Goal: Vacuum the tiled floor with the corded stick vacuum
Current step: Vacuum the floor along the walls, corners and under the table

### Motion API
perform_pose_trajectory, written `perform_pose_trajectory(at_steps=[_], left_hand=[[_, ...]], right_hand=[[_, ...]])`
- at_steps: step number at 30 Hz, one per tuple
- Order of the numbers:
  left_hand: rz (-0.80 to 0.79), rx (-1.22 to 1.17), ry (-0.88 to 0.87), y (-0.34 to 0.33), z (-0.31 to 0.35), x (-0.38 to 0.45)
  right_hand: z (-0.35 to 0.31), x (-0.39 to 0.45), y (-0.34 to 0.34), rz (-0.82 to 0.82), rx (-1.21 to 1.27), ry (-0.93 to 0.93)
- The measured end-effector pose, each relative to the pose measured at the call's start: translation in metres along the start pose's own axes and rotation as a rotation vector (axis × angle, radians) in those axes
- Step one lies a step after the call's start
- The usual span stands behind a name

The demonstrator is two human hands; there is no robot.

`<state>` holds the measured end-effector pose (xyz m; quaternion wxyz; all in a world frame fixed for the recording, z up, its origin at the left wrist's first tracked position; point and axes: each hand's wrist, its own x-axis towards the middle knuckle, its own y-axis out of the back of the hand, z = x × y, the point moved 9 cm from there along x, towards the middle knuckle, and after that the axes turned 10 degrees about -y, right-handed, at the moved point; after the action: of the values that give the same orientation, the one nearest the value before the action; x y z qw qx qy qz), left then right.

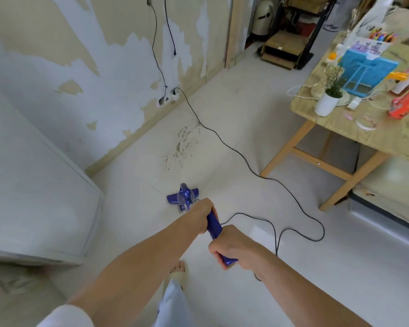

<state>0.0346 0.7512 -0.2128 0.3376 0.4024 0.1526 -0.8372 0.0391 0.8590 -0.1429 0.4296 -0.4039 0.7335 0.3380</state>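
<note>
A blue corded stick vacuum stands on the pale tiled floor, its flat head pointing towards the wall. My left hand grips the blue handle higher up the stick. My right hand grips the handle's end closer to me. A patch of brownish crumbs and dirt lies on the tiles ahead of the vacuum head, some way off. The black power cord runs from a wall socket across the floor and loops back to the handle.
A white cabinet stands at the left. A wooden table cluttered with a potted plant and toys stands at the right, a low bench under it. My bare foot is just behind the vacuum. The wall's paint is peeling.
</note>
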Motion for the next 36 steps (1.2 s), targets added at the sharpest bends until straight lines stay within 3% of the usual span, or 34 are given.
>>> perform_pose_trajectory(at_steps=[3,8,18,30,36], left_hand=[[0.041,-0.066,0.03,0.007,-0.015,-0.019],[0.089,-0.12,0.069,0.039,-0.039,-0.039],[0.04,0.084,0.019,0.097,-0.018,-0.018],[-0.043,-0.047,0.019,0.228,0.082,0.077],[-0.041,0.046,-0.022,0.248,0.12,0.114]], right_hand=[[0.008,-0.02,-0.002,-0.018,-0.12,0.021],[0.019,-0.03,-0.039,-0.065,-0.098,0.006],[-0.004,0.002,-0.118,-0.093,0.286,-0.059],[-0.164,0.081,-0.204,-0.009,0.324,-0.103],[-0.206,0.11,-0.206,0.036,0.337,-0.13]])
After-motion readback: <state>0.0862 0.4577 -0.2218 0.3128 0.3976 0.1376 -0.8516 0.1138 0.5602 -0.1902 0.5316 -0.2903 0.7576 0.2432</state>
